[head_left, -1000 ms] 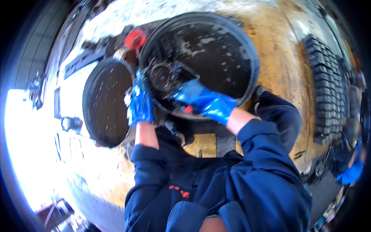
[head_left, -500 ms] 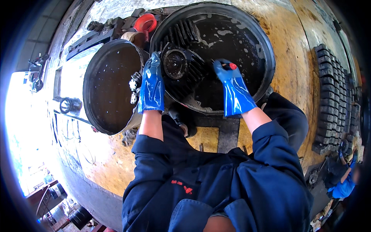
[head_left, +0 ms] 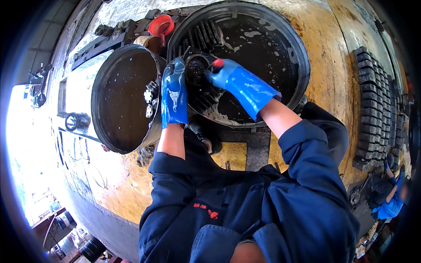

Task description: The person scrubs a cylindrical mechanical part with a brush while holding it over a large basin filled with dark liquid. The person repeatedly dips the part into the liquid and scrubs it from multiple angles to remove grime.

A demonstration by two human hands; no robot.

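Likely scrubbing ringed part (head_left: pixel 196 69), clenching red-ended tool (head_left: pixel 217 63) in right hand (head_left: pixel 224 74) at three o'clock; cannot tell grip of left hand (head_left: pixel 174 78) at nine; needs bracing next.

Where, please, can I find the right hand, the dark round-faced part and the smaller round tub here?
Right hand (head_left: pixel 223 73): head view, on its gloved back.
Dark round-faced part (head_left: pixel 195 69): head view, on its face.
Smaller round tub (head_left: pixel 98 103): head view, on its left inner wall.
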